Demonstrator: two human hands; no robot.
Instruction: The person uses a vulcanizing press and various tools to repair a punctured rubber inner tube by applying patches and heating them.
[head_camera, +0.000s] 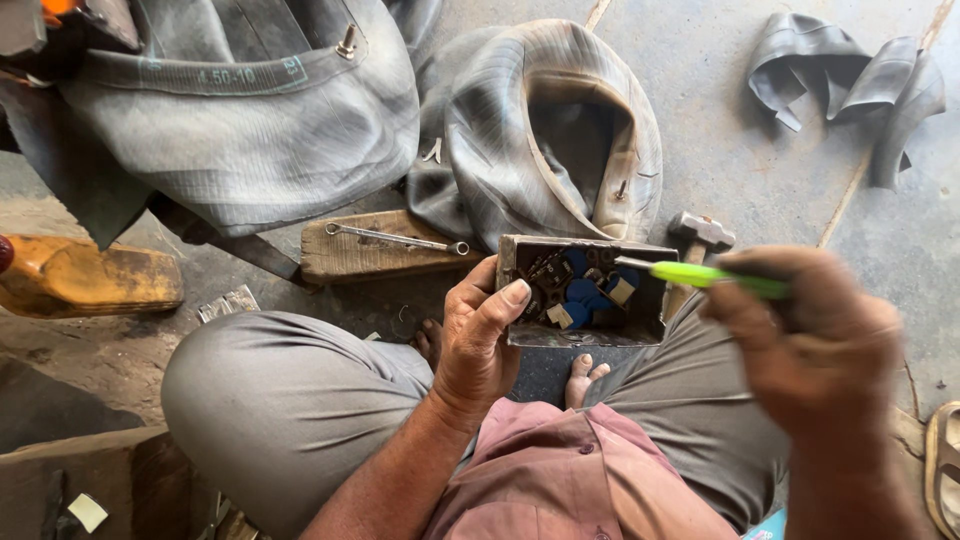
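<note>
My left hand (478, 335) grips the left wall of a small dark metal box (585, 335) that rests on my lap. Inside the box lie blue round patches (580, 292) and other small dark and pale bits. My right hand (815, 345) holds a tool with a bright green handle (705, 274); its thin metal tip (632, 263) reaches over the box's upper right corner. My knees in grey trousers sit on either side of the box, and my bare toes show just below it.
Grey rubber inner tubes lie ahead: a big one (250, 120) at upper left, a folded one (550, 130) in the centre, scraps (850, 80) at upper right. A spanner (395, 238) lies on a wooden block (370, 255). A hammer (700, 232) sits behind the box. A yellow container (85, 278) is at left.
</note>
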